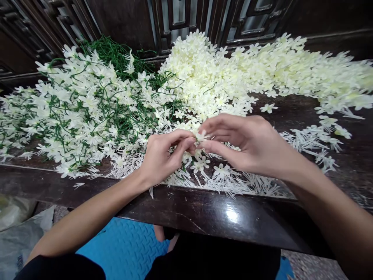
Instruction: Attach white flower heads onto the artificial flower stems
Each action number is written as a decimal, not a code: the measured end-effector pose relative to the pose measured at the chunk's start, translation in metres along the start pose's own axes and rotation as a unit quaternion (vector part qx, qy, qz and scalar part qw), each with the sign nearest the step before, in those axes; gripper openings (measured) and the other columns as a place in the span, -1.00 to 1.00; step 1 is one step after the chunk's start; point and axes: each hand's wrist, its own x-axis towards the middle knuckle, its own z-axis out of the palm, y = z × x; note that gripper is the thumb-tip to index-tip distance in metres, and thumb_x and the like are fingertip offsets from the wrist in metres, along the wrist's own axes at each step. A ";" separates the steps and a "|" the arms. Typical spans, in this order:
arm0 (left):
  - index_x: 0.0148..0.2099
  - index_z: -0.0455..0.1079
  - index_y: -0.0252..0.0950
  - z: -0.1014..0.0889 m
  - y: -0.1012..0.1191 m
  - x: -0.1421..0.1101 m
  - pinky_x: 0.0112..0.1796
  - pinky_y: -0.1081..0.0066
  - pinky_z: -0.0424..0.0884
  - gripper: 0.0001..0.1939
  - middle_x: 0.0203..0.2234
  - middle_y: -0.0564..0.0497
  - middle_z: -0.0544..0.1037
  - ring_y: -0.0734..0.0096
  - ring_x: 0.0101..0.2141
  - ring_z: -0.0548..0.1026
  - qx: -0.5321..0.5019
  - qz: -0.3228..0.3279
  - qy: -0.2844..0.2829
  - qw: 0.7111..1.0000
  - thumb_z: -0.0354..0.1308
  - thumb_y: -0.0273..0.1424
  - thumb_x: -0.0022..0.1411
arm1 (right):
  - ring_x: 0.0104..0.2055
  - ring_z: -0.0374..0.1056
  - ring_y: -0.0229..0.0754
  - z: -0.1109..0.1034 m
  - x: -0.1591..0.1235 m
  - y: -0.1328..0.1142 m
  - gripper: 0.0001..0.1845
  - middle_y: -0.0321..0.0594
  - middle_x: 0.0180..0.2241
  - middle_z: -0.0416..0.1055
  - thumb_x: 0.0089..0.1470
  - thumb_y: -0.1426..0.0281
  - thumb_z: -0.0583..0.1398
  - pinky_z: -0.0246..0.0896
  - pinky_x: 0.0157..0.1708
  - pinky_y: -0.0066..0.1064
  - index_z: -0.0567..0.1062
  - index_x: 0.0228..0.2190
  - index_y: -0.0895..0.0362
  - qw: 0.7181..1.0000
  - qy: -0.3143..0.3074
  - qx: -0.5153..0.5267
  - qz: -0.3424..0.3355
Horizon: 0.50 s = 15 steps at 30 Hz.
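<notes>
Both hands meeting over the middle of a dark glossy table (221,217), fingertips nearly touching. Left hand (161,157) curled in, thumb and forefinger pinched tight on a small white flower piece (202,136), right at the spot where the two hands come together. Right hand (247,146) coming in from the other side, fingers (217,149) narrowed down onto that same little flower, thumb tucked underneath, other fingers stretched flat above. Just below the hands, a scatter of loose white blossoms and thin spiky white bits (221,177) spread along the near table edge, more of the spiky ones (314,142) off to the right, well apart from the hands. Big heap of cream-white flower heads (247,74) piled behind the hands and trailing off to the right. On the left, a tangled mound of finished-looking flowers on green wire stems (87,105), running out to the left edge. Dark carved wooden panels (180,19) behind the piles. Blue textured mat (128,249) on the floor under the table, crumpled plastic sheet (17,229) beside it on the left.
</notes>
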 end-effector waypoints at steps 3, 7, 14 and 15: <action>-0.26 0.45 -0.32 0.000 -0.002 0.001 -0.48 0.53 0.48 -0.90 -0.49 0.00 0.59 0.49 -0.51 0.54 0.000 -0.001 0.010 1.000 0.10 -0.47 0.28 | -0.04 0.40 0.00 -0.005 0.001 0.000 -0.41 -0.11 -0.03 0.42 -0.04 0.31 0.34 0.41 -0.06 -0.11 0.35 0.04 0.08 1.000 0.000 -0.011 -0.020; -0.24 0.45 -0.32 0.000 -0.003 0.000 -0.50 0.53 0.47 -0.92 -0.49 0.01 0.59 0.50 -0.52 0.53 0.014 0.017 0.017 1.000 0.12 -0.48 0.26 | -0.22 0.46 -0.09 0.000 0.002 -0.001 -0.67 -0.18 -0.16 0.51 0.07 0.36 0.26 0.47 -0.23 -0.14 0.46 -0.09 0.08 0.995 0.032 -0.072 -0.057; -0.22 0.46 -0.31 0.001 0.000 0.001 -0.47 0.49 0.50 -0.90 -0.49 -0.01 0.60 0.47 -0.50 0.55 -0.003 0.009 0.010 1.000 0.11 -0.49 0.27 | -0.35 0.47 -0.14 -0.001 0.003 -0.005 -0.85 -0.29 -0.36 0.54 0.09 0.50 0.20 0.44 -0.36 -0.24 0.54 -0.33 0.04 0.997 0.030 -0.059 -0.051; -0.22 0.46 -0.31 0.000 0.001 0.001 -0.50 0.51 0.48 -0.90 -0.50 0.00 0.60 0.48 -0.52 0.55 -0.002 0.010 0.010 1.000 0.11 -0.49 0.27 | -0.35 0.47 -0.15 -0.002 0.003 -0.005 -0.85 -0.30 -0.37 0.54 0.09 0.50 0.19 0.43 -0.37 -0.25 0.54 -0.34 0.04 0.997 0.031 -0.058 -0.049</action>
